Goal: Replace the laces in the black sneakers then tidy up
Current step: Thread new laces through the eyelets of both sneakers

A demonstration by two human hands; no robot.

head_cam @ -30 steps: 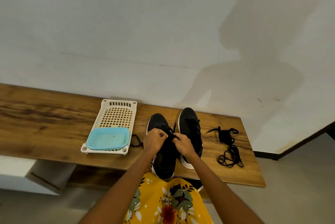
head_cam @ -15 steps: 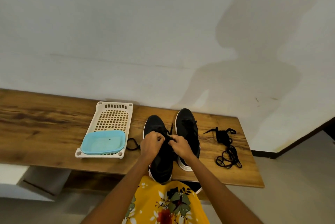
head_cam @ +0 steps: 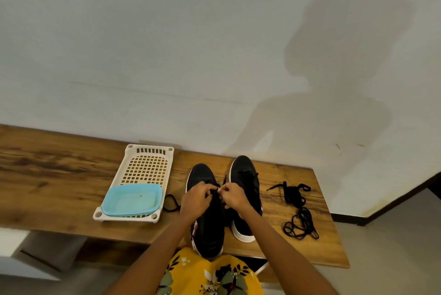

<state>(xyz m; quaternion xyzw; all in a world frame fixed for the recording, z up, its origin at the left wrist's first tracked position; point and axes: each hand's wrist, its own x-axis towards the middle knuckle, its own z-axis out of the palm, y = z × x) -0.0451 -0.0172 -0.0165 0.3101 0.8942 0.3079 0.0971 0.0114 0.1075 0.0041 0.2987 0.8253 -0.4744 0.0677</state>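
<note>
Two black sneakers with white soles stand side by side on the wooden bench (head_cam: pixel 59 175), toes toward the wall. The left sneaker (head_cam: pixel 207 228) overhangs the bench's front edge; the right sneaker (head_cam: pixel 245 175) is laced. My left hand (head_cam: pixel 194 200) and my right hand (head_cam: pixel 235 195) meet over the left sneaker's tongue, fingers curled, pinching its black lace between them. A loop of that lace (head_cam: pixel 172 202) trails onto the bench at the shoe's left. A loose pile of black laces (head_cam: pixel 297 208) lies to the right of the shoes.
A cream perforated plastic tray (head_cam: pixel 146 168) sits left of the shoes, with a light blue shallow tub (head_cam: pixel 131 200) on its near end. A white wall rises right behind the bench. My yellow floral clothing (head_cam: pixel 210 275) fills the bottom centre.
Both hands stay on the left sneaker's lace, working it with small finger movements. The camera has shifted slightly; the shoes, tray and loose laces keep their places.
</note>
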